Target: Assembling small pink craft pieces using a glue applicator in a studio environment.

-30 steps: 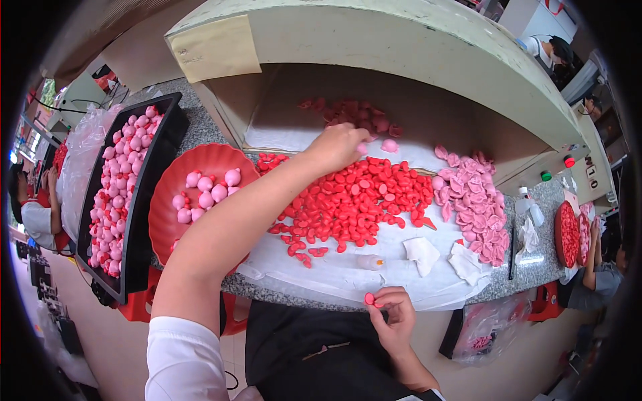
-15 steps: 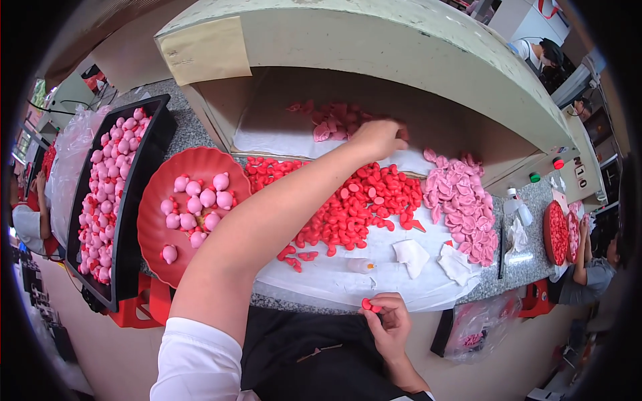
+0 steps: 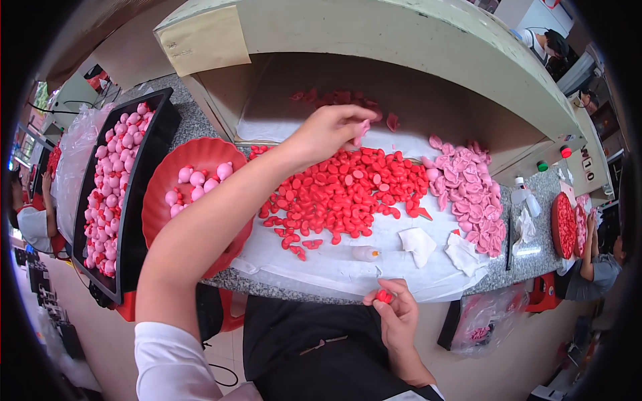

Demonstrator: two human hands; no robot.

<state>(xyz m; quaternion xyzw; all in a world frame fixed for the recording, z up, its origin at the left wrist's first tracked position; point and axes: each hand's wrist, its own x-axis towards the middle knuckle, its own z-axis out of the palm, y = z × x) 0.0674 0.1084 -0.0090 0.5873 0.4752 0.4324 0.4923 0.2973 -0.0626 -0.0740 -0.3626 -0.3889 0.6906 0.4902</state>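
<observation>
Reaching across the bench, my left hand (image 3: 328, 134) pinches a small pink shell-shaped piece (image 3: 362, 132) above the far edge of the red pile. Behind it, under the shelf, lie more pink and darker pieces (image 3: 348, 99). Close to my body, my right hand (image 3: 398, 314) holds a small rounded red piece (image 3: 384, 296) between thumb and fingers. The large heap of red curved pieces (image 3: 334, 194) spreads over white paper between the hands. To its right lies a heap of pink shell-shaped pieces (image 3: 471, 190).
A red scalloped bowl (image 3: 157, 204) with pink ball-shaped figures is partly behind my left forearm. Left of it stands a black tray (image 3: 137, 220) full of similar figures. A small bottle (image 3: 365, 253) and white cloths (image 3: 418, 246) lie near the front edge. The shelf (image 3: 401, 40) overhangs the bench.
My left hand has drawn back leftward from the shelf pieces, and a pink piece now shows in its fingers. My right hand has shifted slightly up and right with the red piece.
</observation>
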